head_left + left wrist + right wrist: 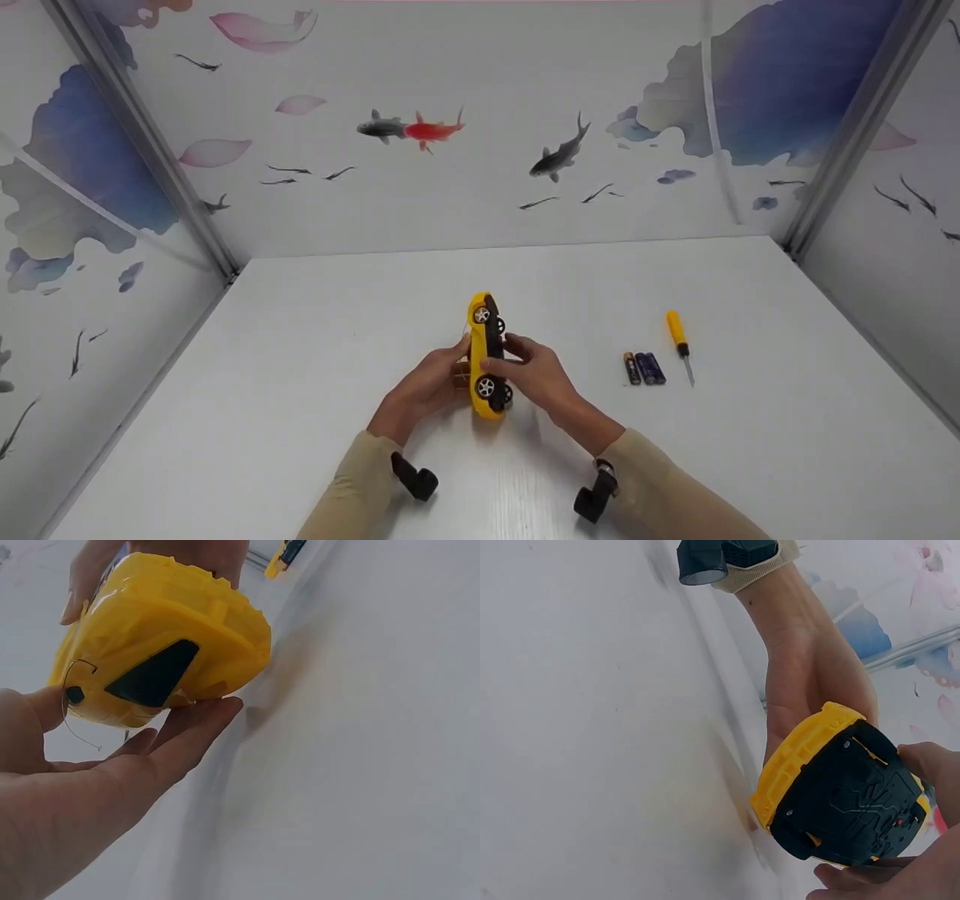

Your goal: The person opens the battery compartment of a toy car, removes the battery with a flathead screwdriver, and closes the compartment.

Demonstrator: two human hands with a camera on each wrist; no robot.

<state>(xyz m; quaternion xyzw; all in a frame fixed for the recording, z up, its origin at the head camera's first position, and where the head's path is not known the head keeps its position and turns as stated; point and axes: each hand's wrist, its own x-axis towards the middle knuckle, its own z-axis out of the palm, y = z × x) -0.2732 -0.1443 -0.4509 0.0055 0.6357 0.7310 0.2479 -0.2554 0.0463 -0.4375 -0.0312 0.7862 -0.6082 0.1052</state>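
A yellow toy car (478, 352) is held up over the white table, tipped on its side. Its black underside (847, 799) faces right, with wheels and small screws showing. My left hand (431, 382) grips the roof side, thumb and fingers spread around the body. From the other side, my right hand (544, 375) holds the car by the underside, thumb near the lower wheel. In the left wrist view, a dark window (154, 675) shows on the yellow body, and a thin bent wire (66, 701) curves beside my left thumb.
To the right on the table (300, 450) lie three batteries (651, 369) side by side. A screwdriver (677, 334) with a yellow handle lies just beyond them, tip toward me. Printed panels (480, 210) wall the table at the back and both sides.
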